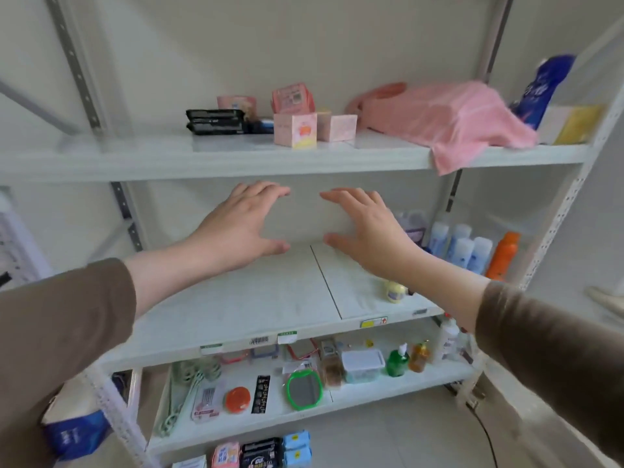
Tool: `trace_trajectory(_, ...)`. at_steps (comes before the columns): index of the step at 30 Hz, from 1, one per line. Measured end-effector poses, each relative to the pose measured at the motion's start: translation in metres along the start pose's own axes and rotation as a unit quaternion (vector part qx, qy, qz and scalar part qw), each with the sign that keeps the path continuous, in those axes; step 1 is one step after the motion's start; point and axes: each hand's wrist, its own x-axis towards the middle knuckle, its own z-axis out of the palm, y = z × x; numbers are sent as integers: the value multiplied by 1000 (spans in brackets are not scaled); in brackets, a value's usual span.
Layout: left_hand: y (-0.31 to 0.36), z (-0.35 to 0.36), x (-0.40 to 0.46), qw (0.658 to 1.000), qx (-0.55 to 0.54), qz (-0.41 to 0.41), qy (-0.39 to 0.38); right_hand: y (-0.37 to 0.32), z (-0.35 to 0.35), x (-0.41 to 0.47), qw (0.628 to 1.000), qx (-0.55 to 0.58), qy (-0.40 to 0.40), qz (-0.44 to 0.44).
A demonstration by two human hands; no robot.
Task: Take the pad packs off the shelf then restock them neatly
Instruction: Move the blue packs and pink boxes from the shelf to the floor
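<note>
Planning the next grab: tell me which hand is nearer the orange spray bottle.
Right. The right hand hovers open just left of the orange spray bottle; the left hand is farther left, past the shelf seam.

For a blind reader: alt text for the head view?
Both open hands, left hand and right hand, reach over a bare stretch of the middle shelf. Pad packs lie below; pink boxes sit above.

Our black, pink and blue plastic-wrapped pad packs [261, 449], flat in a row below the bottom shelf.
</note>
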Motion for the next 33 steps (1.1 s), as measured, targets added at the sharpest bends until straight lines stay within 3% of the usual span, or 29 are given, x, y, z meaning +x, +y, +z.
trace_trajectory(7, 10, -50, 99, 997, 22, -6, 68, 36, -60, 98, 999, 1, 40, -17)
trace_trajectory(15, -14, -54, 210, 992, 53, -45, 109, 124, -86, 211, 998, 39, 54, -21)
trace_trajectory(33, -98, -14, 335, 994, 69, -75, 37, 232, -41, 370, 997, 21, -50, 48)
